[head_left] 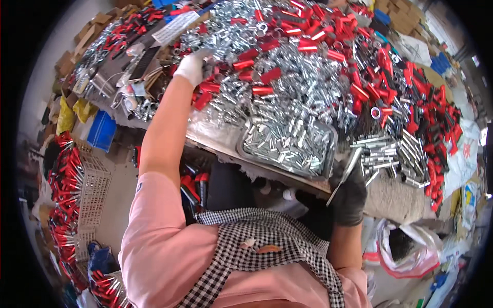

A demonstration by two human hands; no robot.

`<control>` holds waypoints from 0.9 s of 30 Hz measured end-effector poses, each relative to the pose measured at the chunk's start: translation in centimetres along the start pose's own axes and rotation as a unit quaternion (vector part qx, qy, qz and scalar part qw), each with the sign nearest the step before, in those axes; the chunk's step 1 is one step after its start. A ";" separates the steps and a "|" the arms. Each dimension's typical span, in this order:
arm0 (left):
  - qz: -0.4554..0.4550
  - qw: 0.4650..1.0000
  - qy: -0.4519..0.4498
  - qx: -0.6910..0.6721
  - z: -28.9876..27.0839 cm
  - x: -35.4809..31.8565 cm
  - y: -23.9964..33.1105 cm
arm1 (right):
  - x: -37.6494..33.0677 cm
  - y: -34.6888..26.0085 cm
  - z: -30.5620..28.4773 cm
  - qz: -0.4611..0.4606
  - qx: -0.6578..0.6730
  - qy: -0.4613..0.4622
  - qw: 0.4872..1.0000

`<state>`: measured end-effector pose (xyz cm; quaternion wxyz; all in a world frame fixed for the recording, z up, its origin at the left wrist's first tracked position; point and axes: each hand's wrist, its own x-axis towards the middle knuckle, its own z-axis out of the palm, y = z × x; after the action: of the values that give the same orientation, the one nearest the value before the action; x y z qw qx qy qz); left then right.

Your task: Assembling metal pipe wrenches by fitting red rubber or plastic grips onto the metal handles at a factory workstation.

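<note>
My left hand (191, 68), in a white glove, reaches out over the heap of small shiny metal parts (282, 72) at the left of the table. Its fingertips are among the parts, so I cannot make out whether they hold one. Red metal pieces (204, 97) lie just beside that wrist. At the table's front edge my right hand (349, 192), in a dark glove, is closed around a long thin metal piece (349, 167), held tilted. Left of this hand sits a metal tray (244, 149) filled with short silvery pins.
Silvery tubes (393, 156) lie right of the tray. Red and black handles (441, 131) pile up along the table's right edge. Plastic crates (96, 192) of red-handled tools stand on the floor at left. A white sack (385, 259) stands open at lower right.
</note>
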<state>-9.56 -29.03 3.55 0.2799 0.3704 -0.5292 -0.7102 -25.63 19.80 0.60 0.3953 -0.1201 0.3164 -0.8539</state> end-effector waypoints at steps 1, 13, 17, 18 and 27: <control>0.237 0.950 -0.001 0.204 -3.1 0.2 -2.4 | -0.2 -0.1 1.2 -0.029 -0.067 0.055 0.996; 0.141 0.944 -0.256 0.154 14.7 -27.7 -8.5 | -3.9 3.4 0.1 -0.033 -0.602 -0.235 0.762; 0.340 0.844 -0.296 0.290 16.6 -29.1 -8.3 | -5.3 4.0 -1.0 -0.011 -0.525 -0.192 0.829; 0.445 0.767 -0.335 0.319 17.2 -28.1 -9.5 | -5.4 4.1 -1.2 -0.012 -0.523 -0.191 0.830; 0.110 0.835 -0.394 0.367 21.5 -24.3 -7.7 | -6.3 2.5 -1.7 0.035 -0.240 -0.117 0.963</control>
<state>-13.45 4.03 5.31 -0.0322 0.0738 -0.8538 -0.5143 -20.72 24.04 -2.03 0.4188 -0.2995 0.4674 -0.7186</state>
